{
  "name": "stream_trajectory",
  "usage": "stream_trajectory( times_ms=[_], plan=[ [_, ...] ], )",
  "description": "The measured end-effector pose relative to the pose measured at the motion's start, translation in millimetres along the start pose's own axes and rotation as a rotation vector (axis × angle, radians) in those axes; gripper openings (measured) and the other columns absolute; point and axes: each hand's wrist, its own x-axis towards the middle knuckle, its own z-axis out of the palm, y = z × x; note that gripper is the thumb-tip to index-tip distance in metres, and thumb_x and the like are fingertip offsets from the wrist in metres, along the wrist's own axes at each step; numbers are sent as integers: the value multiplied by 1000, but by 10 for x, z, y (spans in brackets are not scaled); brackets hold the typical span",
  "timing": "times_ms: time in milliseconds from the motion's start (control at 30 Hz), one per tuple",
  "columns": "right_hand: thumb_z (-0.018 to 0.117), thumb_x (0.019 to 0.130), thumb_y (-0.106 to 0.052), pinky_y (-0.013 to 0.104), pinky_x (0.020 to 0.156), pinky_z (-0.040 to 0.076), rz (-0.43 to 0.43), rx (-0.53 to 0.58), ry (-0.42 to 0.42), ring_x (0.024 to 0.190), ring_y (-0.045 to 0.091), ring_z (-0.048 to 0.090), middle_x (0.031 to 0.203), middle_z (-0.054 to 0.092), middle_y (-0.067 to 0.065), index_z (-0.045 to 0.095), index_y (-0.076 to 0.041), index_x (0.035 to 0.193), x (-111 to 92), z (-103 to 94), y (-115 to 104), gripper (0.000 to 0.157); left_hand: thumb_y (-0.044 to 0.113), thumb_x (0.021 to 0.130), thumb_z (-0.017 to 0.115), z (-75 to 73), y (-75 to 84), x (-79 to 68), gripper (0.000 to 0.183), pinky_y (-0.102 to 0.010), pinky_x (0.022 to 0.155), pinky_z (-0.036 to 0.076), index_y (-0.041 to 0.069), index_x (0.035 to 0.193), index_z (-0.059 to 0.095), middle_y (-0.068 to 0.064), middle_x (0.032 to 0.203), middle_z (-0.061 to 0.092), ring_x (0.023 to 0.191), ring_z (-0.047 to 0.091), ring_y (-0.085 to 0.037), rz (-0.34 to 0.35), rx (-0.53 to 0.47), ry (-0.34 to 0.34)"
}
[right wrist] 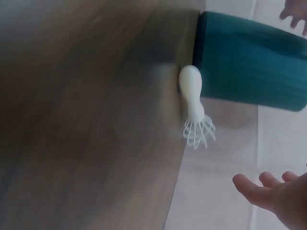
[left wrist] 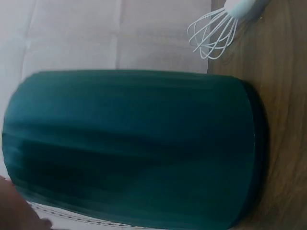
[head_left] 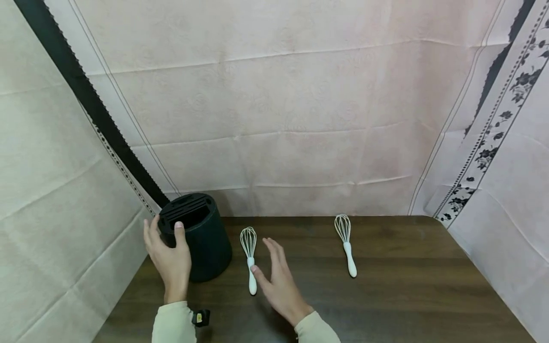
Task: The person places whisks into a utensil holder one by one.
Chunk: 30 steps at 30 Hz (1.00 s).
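Note:
A dark teal utensil holder (head_left: 201, 243) with slots in its top stands at the table's back left. My left hand (head_left: 169, 255) cups its near side with the thumb up at the rim; a firm grip does not show. The holder (left wrist: 129, 148) fills the left wrist view. Just right of it a white whisk (head_left: 250, 259) lies with its wires pointing away. My right hand (head_left: 274, 274) hovers beside the handle with fingers straight and spread, the thumb tip close to it. The right wrist view shows this whisk (right wrist: 194, 103) against the holder (right wrist: 249, 62).
A second white whisk (head_left: 346, 245) lies further right on the dark wooden table (head_left: 407, 286). Pale cloth walls close in behind and on both sides, the left one close to the holder.

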Motion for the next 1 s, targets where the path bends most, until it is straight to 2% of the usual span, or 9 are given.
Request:
stream_trajectory(
  times_ms=[200, 300, 400, 567, 733, 900, 1000],
  plan=[
    [53, 107, -57, 58, 120, 35, -36, 25, -60, 156, 27, 30, 172, 18, 0, 18, -30, 168, 221, 118, -106, 75, 47, 109, 54, 15, -74, 239, 64, -53, 127, 22, 23, 165, 35, -5, 172, 29, 158, 25, -25, -101, -39, -58],
    [52, 107, -58, 56, 121, 34, -57, 55, -82, 156, 22, 28, 172, 19, -4, 18, -34, 167, 363, 157, -140, 73, 50, 109, 50, 40, -127, 333, 64, -53, 128, 19, 26, 166, 32, -4, 172, 29, 159, 24, -24, -151, -67, -93],
    [53, 108, -56, 54, 122, 34, -77, 82, -101, 156, 18, 27, 170, 20, -7, 19, -37, 166, 510, 190, -159, 70, 49, 111, 46, 57, -186, 398, 63, -53, 129, 15, 26, 167, 31, -2, 173, 27, 160, 20, -23, -180, -93, -123],
    [54, 108, -53, 52, 123, 33, -122, 76, -139, 156, 17, 27, 170, 22, -7, 20, -39, 166, 739, 232, -165, 68, 39, 114, 39, 65, -257, 466, 55, -53, 129, 15, 25, 166, 32, -1, 172, 29, 160, 21, -23, -159, -110, -161],
    [55, 108, -52, 53, 122, 36, -171, 21, -162, 156, 23, 30, 171, 21, -5, 20, -36, 166, 987, 223, -189, 70, 25, 113, 32, 77, -280, 561, 51, -54, 128, 18, 25, 164, 37, -2, 170, 32, 158, 26, -24, -130, -132, -217],
    [58, 106, -53, 54, 120, 37, -213, -59, -185, 155, 27, 33, 171, 22, 2, 22, -31, 167, 1251, 217, -258, 75, 18, 110, 26, 61, -329, 623, 53, -57, 126, 20, 20, 158, 47, -1, 171, 33, 156, 29, -28, -149, -125, -273],
    [61, 104, -56, 55, 122, 36, -205, -67, -220, 156, 25, 30, 173, 20, 2, 21, -33, 168, 1401, 253, -301, 79, 17, 109, 22, 15, -371, 660, 55, -58, 124, 25, 18, 156, 50, -4, 169, 36, 152, 35, -31, -164, -120, -310]
  ],
)
